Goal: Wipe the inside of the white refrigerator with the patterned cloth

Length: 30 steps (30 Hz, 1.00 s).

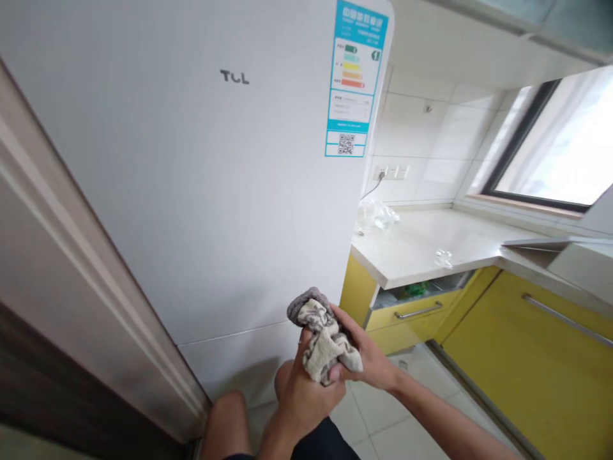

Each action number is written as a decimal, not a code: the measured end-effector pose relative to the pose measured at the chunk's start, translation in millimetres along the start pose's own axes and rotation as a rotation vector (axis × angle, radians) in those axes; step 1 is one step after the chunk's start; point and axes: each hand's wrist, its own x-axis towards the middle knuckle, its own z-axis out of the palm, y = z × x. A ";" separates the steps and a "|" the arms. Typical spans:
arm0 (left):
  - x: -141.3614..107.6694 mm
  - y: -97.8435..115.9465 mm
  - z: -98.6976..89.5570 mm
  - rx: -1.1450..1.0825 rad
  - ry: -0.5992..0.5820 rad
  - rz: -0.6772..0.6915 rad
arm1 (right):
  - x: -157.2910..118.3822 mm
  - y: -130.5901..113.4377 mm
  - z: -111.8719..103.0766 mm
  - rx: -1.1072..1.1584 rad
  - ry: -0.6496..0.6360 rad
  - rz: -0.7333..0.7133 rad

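Note:
A crumpled cloth point(325, 348), off-white with grey patterned parts, is bunched up between my two hands. My left hand point(311, 393) grips it from the left and below, fingers wrapped round it. On the other side my right hand point(366, 358) is closed on the same cloth, its thumb near the bottom folds. Both hands are just in front of the lower part of a tall white refrigerator point(215, 191) marked TCL. Some of the fingers are hidden behind the cloth.
An energy label point(357, 76) is stuck on the refrigerator door. To the right, a white countertop point(421, 243) bears clear plastic bags point(376, 214). Yellow cabinets point(531, 358) with metal handles stand below it. A door frame point(90, 255) borders the left; my knees are close to the refrigerator.

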 end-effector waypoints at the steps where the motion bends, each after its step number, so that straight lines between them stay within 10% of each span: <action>1: 8.7 8.0 5.9 -0.041 -0.023 0.002 | -2.7 -1.1 -5.7 0.011 0.082 0.011; 8: 57.0 52.3 36.5 -0.122 -0.123 -0.040 | -6.0 -11.1 -42.0 -0.099 0.500 -0.045; 16: 39.6 18.3 42.1 -0.111 -0.101 -0.043 | 43.6 -16.3 -156.9 -0.620 0.801 -0.267; 22: 21.4 4.6 26.0 -0.103 -0.138 -0.252 | 77.7 -2.8 -237.0 -1.102 0.636 -0.017; 30: -24.4 -52.1 14.2 -0.049 -0.148 -0.245 | 100.8 24.2 -249.4 -1.191 0.422 0.358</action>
